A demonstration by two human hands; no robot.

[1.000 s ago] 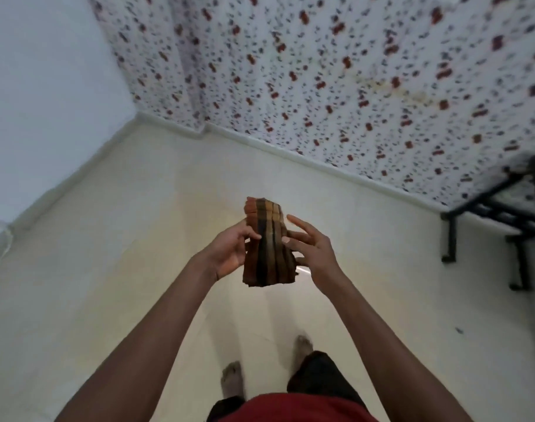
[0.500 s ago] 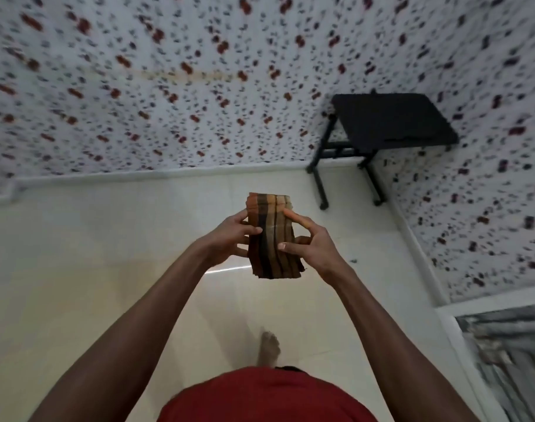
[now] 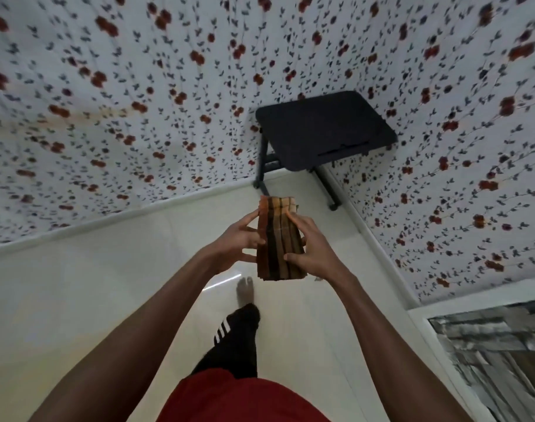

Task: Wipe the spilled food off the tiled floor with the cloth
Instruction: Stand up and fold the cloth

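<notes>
A folded brown and orange striped cloth [image 3: 278, 239] is held upright at chest height between both hands. My left hand [image 3: 237, 242] holds its left edge, fingers behind the cloth and thumb in front. My right hand [image 3: 312, 248] grips the right edge, with the thumb pressed on the lower front and the forefinger laid along the top. Below lies the pale tiled floor [image 3: 92, 284]. A small dark speck [image 3: 318, 279] lies on the tiles just past my right wrist. No other spilled food shows.
A small black table [image 3: 324, 129] on a dark metal frame stands in the corner ahead. Floral-papered walls [image 3: 138, 102] close the room ahead and to the right. A grey stone-patterned surface [image 3: 498, 354] is at lower right. My bare foot [image 3: 245, 289] steps forward.
My view has swung right and moved toward the corner, so the black table is nearer. Both hands keep the cloth between them. One foot has stepped forward.
</notes>
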